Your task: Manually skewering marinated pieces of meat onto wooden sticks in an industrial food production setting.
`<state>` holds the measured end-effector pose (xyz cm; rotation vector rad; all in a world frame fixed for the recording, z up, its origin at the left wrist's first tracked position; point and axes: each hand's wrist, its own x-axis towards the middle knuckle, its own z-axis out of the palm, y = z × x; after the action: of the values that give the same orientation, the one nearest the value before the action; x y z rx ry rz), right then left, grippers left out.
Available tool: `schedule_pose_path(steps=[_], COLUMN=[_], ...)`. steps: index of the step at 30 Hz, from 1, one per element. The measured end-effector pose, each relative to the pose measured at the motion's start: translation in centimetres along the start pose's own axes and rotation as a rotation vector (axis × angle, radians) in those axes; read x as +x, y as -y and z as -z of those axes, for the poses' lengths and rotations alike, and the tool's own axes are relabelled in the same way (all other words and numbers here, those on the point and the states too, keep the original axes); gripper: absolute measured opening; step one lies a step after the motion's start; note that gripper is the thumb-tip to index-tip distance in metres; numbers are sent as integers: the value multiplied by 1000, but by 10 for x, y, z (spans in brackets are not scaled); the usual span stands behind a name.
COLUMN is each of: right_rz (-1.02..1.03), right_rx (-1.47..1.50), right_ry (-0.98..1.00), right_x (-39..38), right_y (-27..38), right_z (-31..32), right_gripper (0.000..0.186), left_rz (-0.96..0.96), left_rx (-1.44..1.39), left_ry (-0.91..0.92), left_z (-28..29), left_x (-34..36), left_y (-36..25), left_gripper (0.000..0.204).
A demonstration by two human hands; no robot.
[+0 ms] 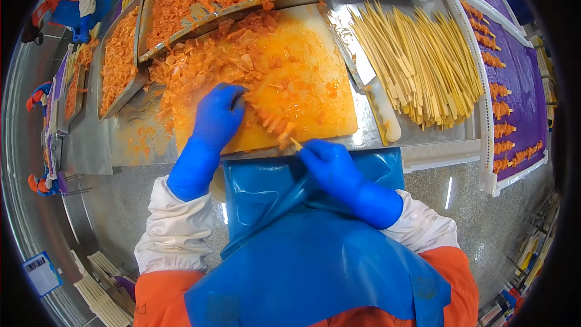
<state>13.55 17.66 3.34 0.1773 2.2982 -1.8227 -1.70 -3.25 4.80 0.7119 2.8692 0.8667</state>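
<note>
A grey speckled floor (466, 206) lies below our shiny steel bench (91, 148), which carries a rectangular yellow cutting board (333, 109) partly heaped with orange-coated meat pieces (193, 75). Our blue-gloved left hand (218, 118) curls its fingers by the heap, and we cannot tell whether they grip anything; our blue-gloved right hand (330, 166) pinches the bare end of a slim, meat-threaded wooden skewer (277, 126), which lies between both hands at the board's near edge.
</note>
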Motion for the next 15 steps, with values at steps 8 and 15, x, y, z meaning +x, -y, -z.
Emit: schedule_pose_path(steps=[8,15], right_rz=[49,-95], right_rx=[-27,113], right_ry=[-27,9], right_x=[7,12], right_y=[-12,-4], right_z=[-10,-14], right_gripper=[24,19], left_rz=[-23,8], left_rx=[5,-5], left_ry=[-47,4], left_z=[1,3], left_x=[-2,0], left_y=[3,3], left_gripper=[18,21])
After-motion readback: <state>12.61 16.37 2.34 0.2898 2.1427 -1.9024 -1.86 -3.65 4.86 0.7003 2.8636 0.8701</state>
